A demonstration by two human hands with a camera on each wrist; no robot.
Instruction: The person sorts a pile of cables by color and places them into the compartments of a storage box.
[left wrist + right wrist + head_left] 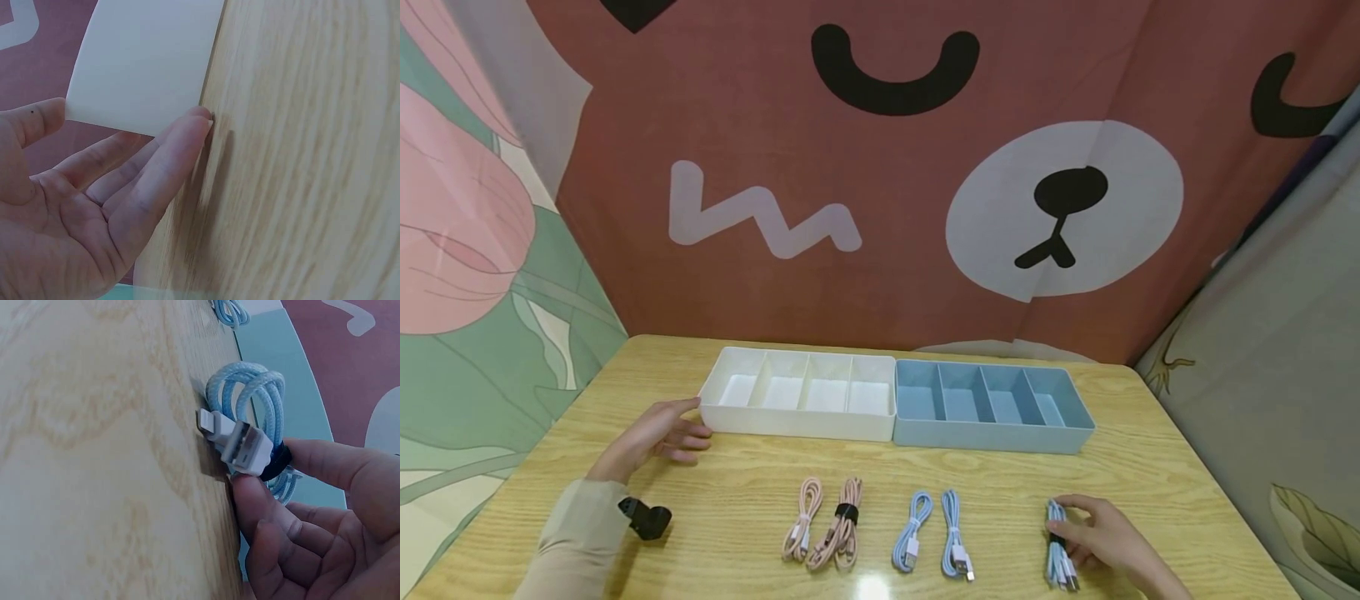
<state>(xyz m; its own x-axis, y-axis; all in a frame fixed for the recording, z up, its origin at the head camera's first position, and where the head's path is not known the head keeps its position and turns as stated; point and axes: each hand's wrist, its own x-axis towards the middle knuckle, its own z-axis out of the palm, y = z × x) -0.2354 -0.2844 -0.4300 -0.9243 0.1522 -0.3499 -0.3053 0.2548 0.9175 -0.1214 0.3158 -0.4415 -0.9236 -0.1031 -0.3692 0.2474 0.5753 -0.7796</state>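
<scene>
My right hand (pixel 1101 533) pinches a coiled light-blue charging cable (pixel 1058 546) between thumb and fingers at the table's right side. A black strap (pixel 278 462) binds that coil, and its white USB plug (pixel 250 450) shows in the right wrist view. At the far left, my left hand (pixel 658 433) touches the end of a white divided box (pixel 797 422) with its fingers fairly straight. Against the white box's right end stands a light-blue divided box (pixel 992 436). Both boxes have several compartments in a row.
Two pink coiled cables (pixel 805 521) lie in front of the white box, one with a black strap (pixel 847 512). Two light-blue coiled cables (pixel 912 532) lie to their right. Behind the wooden table (pixel 722 517) hangs a patterned curtain (pixel 895 275).
</scene>
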